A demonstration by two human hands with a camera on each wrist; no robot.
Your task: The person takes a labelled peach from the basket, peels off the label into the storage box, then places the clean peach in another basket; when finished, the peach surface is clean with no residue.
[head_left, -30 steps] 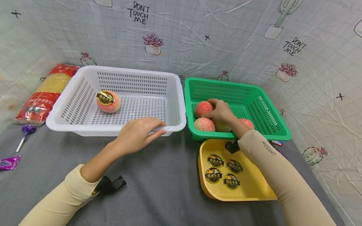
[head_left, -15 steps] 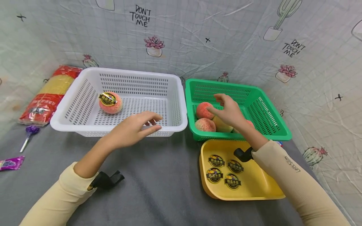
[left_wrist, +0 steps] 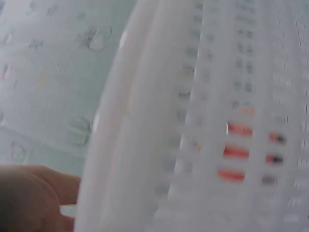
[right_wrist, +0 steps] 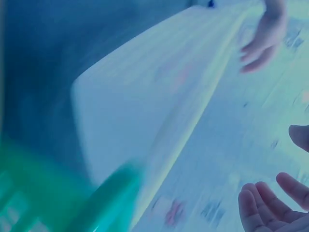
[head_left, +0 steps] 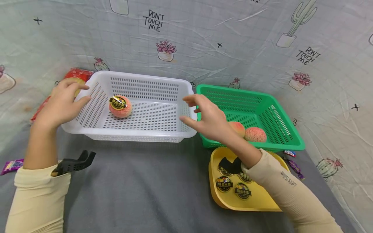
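My left hand [head_left: 62,103] is raised at the left rim of the white basket [head_left: 140,134], fingers loosely bent and holding nothing. In that basket sits one peach [head_left: 125,111] with a black-and-gold fruit label [head_left: 118,102] on it. Over the white basket's right rim, where the green basket [head_left: 279,129] begins, my right hand [head_left: 208,118] spreads thumb and fingers with nothing between them. A speckled peach [head_left: 255,134] and a smoother one [head_left: 237,128] show in the green basket; my right hand and forearm hide others. The left wrist view shows the white basket's slotted wall [left_wrist: 193,121] close up, blurred.
A yellow tray [head_left: 215,197] with several round fruit labels [head_left: 243,191] stands in front of the green basket, partly under my right forearm. A red-and-yellow bag [head_left: 80,74] lies behind my left hand. Purple-wrapped candies [head_left: 13,165] lie at both sides.
My right hand has left the peaches in the green basket and moved left to the white basket's rim. My left hand has swung from that basket's front to its left end.
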